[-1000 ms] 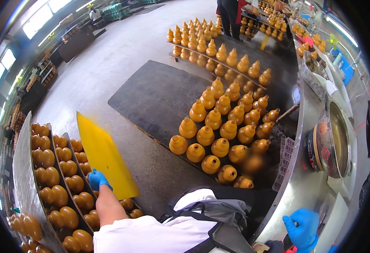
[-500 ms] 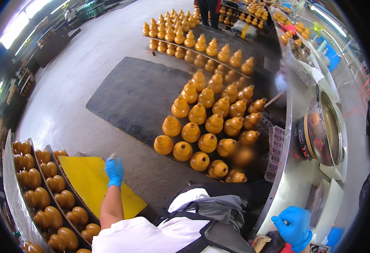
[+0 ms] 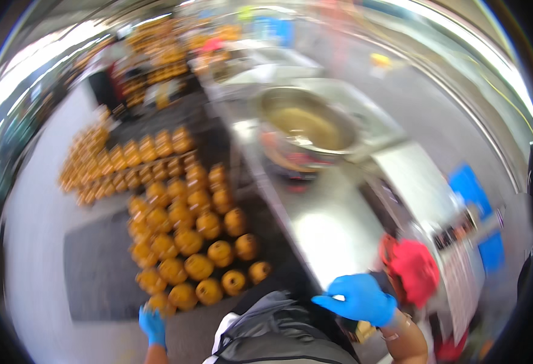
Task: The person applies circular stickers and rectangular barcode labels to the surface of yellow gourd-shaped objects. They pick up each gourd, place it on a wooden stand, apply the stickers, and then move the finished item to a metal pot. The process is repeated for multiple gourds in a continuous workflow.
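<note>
Amber-brown gourd-shaped bottles [image 3: 198,267] stand in rows on the dark mat to my left, their open necks facing up. My left hand [image 3: 152,326], in a blue glove, is beside the nearest bottle of the block; motion smears its fingers, and whether it touches that bottle cannot be made out. My right hand [image 3: 363,298], also blue-gloved, hovers over the near end of the metal worktop [image 3: 333,233]. Its fingers are curled together with the thumb toward the left, and a small pale spot shows by the fingertips. What it holds, if anything, is unclear.
A wide metal pan [image 3: 306,124] of yellowish liquid sits on the worktop. Crumpled red cloth [image 3: 415,270] lies right of my right hand, near a sheet of printed labels [image 3: 454,285]. More bottles stand on a board farther off, where a person [image 3: 105,88] stands.
My view has swung to the right, blurring the picture. The yellow board and side racks have left view. My left hand is now beside the bottles; my right hand remains by the worktop.
</note>
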The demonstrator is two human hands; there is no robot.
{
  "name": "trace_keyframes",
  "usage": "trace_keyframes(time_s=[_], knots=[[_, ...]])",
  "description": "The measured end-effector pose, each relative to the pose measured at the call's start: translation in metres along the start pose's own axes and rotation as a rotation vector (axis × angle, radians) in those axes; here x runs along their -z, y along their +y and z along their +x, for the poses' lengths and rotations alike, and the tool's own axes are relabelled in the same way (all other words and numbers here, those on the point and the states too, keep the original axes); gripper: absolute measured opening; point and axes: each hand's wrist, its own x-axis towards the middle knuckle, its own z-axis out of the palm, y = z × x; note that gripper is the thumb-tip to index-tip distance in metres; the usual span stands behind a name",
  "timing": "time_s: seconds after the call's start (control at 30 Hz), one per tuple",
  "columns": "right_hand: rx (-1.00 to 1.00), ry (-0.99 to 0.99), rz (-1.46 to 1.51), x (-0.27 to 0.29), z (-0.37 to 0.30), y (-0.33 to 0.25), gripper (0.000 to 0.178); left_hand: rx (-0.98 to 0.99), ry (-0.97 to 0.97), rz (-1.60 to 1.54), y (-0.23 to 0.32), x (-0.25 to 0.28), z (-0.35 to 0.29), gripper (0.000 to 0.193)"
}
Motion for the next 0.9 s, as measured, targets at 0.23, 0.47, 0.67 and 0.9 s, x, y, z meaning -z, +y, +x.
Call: trace_keyframes(time_s=[0.23,0.47,0.67,0.9], knots=[[-0.247,0.134,0.192,-0.005,-0.037,0.014,0.048,-0.877,-0.309,1.290,0.003,-0.147,-0.030,0.048],[-0.466,0.334,0.372,-0.014,-0.076,0.034,0.052,-1.139,-0.636,1.396,0.017,-0.311,-0.074,0.042],[-0.495,0.357,0.420,-0.023,-0.090,0.049,0.051,-1.323,-0.592,1.511,0.063,-0.341,-0.090,0.037],[-0.465,0.370,0.494,-0.018,-0.097,0.062,0.051,-1.766,-0.287,1.603,0.204,-0.353,-0.104,0.032]])
